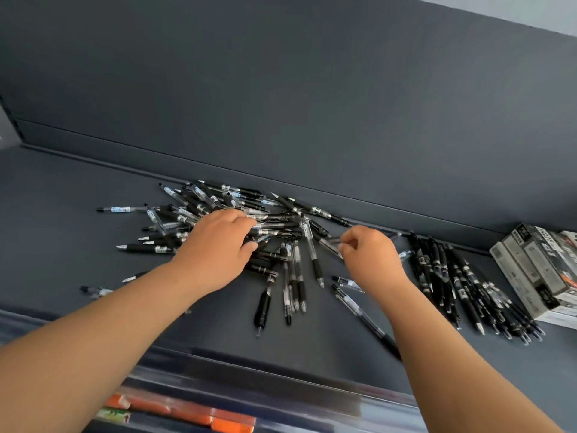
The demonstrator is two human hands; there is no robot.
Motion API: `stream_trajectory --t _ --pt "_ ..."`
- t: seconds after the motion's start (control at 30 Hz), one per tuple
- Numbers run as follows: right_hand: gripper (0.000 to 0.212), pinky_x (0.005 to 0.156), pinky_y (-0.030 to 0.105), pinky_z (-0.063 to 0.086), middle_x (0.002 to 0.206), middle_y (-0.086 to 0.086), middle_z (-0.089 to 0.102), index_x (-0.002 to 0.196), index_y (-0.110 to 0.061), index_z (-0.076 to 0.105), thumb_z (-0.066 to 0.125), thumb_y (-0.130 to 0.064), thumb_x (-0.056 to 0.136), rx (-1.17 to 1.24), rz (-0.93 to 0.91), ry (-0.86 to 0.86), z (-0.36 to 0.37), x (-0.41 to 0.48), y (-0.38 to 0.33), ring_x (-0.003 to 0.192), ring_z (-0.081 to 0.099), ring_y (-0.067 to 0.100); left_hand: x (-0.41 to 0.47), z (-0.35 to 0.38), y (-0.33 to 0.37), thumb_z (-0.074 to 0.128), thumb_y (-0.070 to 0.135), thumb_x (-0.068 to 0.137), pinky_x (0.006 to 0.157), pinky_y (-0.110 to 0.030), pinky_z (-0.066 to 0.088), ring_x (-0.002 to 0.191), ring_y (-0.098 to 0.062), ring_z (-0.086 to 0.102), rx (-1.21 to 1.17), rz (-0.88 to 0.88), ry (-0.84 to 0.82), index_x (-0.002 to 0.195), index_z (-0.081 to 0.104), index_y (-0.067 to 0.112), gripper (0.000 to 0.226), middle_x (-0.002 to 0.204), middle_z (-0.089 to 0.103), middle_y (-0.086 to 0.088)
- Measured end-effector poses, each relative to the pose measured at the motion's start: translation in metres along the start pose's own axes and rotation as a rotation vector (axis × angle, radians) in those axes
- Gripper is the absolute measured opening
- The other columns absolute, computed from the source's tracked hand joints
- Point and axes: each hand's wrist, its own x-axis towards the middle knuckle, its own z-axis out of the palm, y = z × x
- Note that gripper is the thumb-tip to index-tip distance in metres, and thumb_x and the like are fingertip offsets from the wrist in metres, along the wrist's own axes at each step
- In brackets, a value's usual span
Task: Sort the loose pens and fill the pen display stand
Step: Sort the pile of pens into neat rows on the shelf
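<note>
The person's arms are bare. The left hand (215,254) and left forearm (103,332) are uncovered from the fingers to the near left corner, where the frame cuts the arm off. The right hand (371,257) and right forearm (462,370) are likewise uncovered down to the near right edge. Knuckles show as soft ridges on both hands. The right hand's visible fingernails look short.

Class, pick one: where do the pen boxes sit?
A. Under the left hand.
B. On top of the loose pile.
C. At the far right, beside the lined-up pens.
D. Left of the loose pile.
C: the pen boxes sit at the far right, just past the lined-up pens, well away from the loose pile.
</note>
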Motion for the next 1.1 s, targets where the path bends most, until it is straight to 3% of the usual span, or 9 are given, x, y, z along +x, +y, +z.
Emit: stream_trajectory --t 0.2,0.47,0.6,0.73,0.8,0.97,1.1 --pt "0.02 0.08 0.035 0.048 0.103 0.01 0.066 0.103 -0.012 0.068 0.052 -0.017 0.091 -0.061 -0.022 0.056 0.009 0.037 -0.007 0.101 0.055 0.031 0.019 0.001 0.003 0.047 0.031 0.095 0.1 -0.03 0.034 0.119 -0.019 0.046 -0.028 -0.008 -0.004 0.126 0.054 0.015 0.035 0.125 0.055 0.001" --pt "0.031 0.092 0.04 0.041 0.123 0.012 0.056 0.122 -0.015 0.058 0.053 -0.024 0.094 -0.241 0.041 -0.074 0.021 0.07 0.006 0.118 0.045 0.034 0.059 0.001 0.012 0.042 0.022 0.098 0.094 -0.036 0.04 0.115 -0.024 0.047 -0.039 -0.017 -0.022 0.124 0.055 0.013 0.03 0.125 0.055 -0.003" --pt "0.027 0.09 0.038 0.04 0.119 0.012 0.053 0.117 -0.016 0.06 0.052 -0.028 0.094 -0.307 0.021 -0.105 0.021 0.072 0.007 0.115 0.047 0.032 0.086 0.007 0.018 0.042 0.015 0.096 0.088 -0.042 0.045 0.11 -0.025 0.049 -0.004 0.005 -0.047 0.116 0.058 0.013 0.025 0.117 0.057 -0.003" --pt "0.018 0.078 0.035 0.044 0.101 0.012 0.058 0.099 -0.012 0.063 0.052 -0.026 0.094 -0.145 -0.019 -0.039 0.022 0.069 0.005 0.096 0.056 0.034 0.111 0.016 0.018 0.043 -0.001 0.087 0.086 -0.044 0.048 0.109 -0.024 0.048 0.051 0.03 -0.1 0.115 0.059 0.018 0.037 0.116 0.057 0.0" --pt "0.018 0.078 0.034 0.046 0.1 0.012 0.061 0.1 -0.013 0.064 0.053 -0.025 0.093 -0.075 -0.022 -0.052 0.025 0.067 0.003 0.094 0.058 0.034 0.122 0.019 0.017 0.043 -0.004 0.085 0.088 -0.042 0.047 0.112 -0.025 0.047 0.092 0.028 -0.16 0.119 0.059 0.02 0.045 0.118 0.057 0.0" --pt "0.022 0.085 0.033 0.045 0.11 0.01 0.062 0.11 -0.017 0.064 0.052 -0.027 0.094 -0.075 -0.009 -0.106 0.032 0.068 0.002 0.101 0.058 0.032 0.138 0.026 0.012 0.048 0.004 0.091 0.08 -0.032 0.043 0.109 -0.025 0.049 0.171 0.058 -0.229 0.122 0.06 0.023 0.038 0.113 0.057 -0.002" --pt "0.021 0.088 0.039 0.047 0.106 0.009 0.063 0.107 -0.017 0.065 0.054 -0.029 0.092 -0.054 -0.025 -0.091 0.029 0.069 0.001 0.101 0.056 0.032 0.143 0.022 0.009 0.05 0.017 0.095 0.074 -0.03 0.038 0.096 -0.019 0.047 0.203 0.186 -0.121 0.113 0.064 0.027 0.025 0.098 0.059 0.003"
